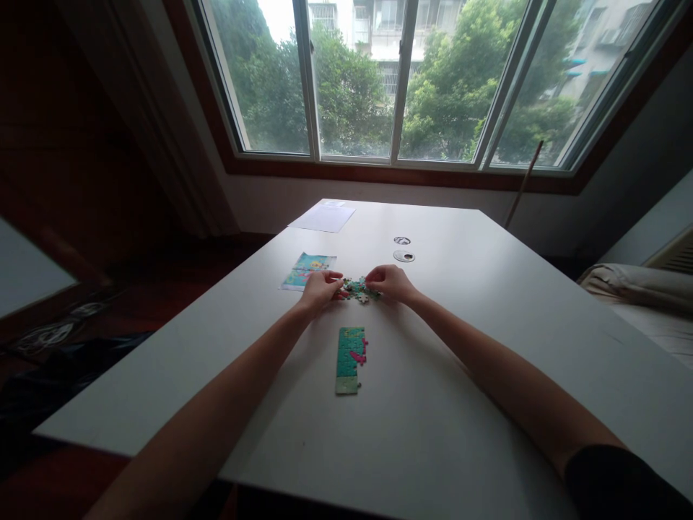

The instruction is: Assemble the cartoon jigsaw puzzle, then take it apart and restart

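A small pile of loose jigsaw pieces [357, 289] lies on the white table between my two hands. At the pile's left edge is my left hand [321, 289], its fingers stretched toward the pieces with a gap between them. My right hand [390, 282] comes in from the other side, fingers curled down and pinched together at the pile; whatever is between the fingertips is hidden. Nearer to me lies a joined strip of puzzle [347, 360], teal with a pink shape on its ragged right side. Behind my left hand is a blue picture sheet [310, 269], partly covered by that hand.
White paper [325, 217] lies at the table's far left corner. Two round items, one a pale disc [403, 256] with a dark spot, sit beyond my right hand. A thin stick [524, 184] leans by the window. The white table [460, 433] has angled corners.
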A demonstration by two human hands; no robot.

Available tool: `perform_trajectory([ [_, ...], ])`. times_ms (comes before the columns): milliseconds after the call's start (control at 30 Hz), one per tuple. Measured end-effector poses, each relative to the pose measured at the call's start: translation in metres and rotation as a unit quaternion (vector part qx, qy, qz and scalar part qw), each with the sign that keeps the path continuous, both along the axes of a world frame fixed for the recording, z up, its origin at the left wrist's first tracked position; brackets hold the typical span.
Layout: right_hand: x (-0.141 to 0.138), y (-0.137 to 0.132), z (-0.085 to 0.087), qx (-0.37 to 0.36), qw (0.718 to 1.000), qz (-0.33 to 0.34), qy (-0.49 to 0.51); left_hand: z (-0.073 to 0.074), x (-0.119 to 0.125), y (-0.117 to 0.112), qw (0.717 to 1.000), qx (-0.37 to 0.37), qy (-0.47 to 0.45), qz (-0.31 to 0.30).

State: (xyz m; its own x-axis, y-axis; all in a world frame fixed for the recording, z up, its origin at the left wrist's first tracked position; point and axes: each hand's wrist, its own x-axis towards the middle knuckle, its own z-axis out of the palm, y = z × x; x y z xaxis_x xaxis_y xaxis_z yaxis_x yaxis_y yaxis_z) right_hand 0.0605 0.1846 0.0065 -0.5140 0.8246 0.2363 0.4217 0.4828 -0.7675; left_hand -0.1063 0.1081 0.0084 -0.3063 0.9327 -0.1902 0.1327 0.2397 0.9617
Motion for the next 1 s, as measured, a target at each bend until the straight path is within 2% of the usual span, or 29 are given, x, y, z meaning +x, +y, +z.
perform_trajectory([
  [133, 0.002, -0.009, 0.006, 0.081, 0.996, 0.007, -0.032, -0.001, -0.005, -0.001, 0.994, -0.008, 0.102, -0.030],
  [233, 0.006, -0.025, 0.012, 0.133, 0.985, 0.078, -0.073, 0.003, -0.011, -0.002, 0.983, -0.007, 0.177, -0.046],
  [367, 0.014, -0.056, 0.013, 0.137, 0.965, 0.193, -0.118, 0.018, -0.016, -0.007, 0.963, 0.014, 0.264, -0.047],
  [467, 0.020, -0.078, 0.013, 0.119, 0.950, 0.231, -0.172, 0.033, -0.018, -0.014, 0.949, 0.025, 0.306, -0.066],
  [533, 0.024, -0.088, 0.015, 0.099, 0.949, 0.229, -0.195, 0.041, -0.018, -0.020, 0.941, 0.019, 0.320, -0.112],
  [600, 0.027, -0.092, 0.020, 0.071, 0.947, 0.221, -0.221, 0.047, -0.016, -0.027, 0.928, 0.000, 0.323, -0.183],
  [733, 0.035, -0.089, 0.031, -0.012, 0.928, 0.221, -0.300, 0.053, -0.008, -0.039, 0.894, -0.028, 0.319, -0.314],
  [900, 0.045, -0.083, 0.034, -0.062, 0.926, 0.219, -0.300, 0.053, 0.003, -0.044, 0.856, -0.014, 0.332, -0.396],
  [1000, 0.049, -0.086, 0.034, -0.056, 0.932, 0.216, -0.284, 0.049, 0.010, -0.044, 0.835, -0.012, 0.330, -0.439],
])
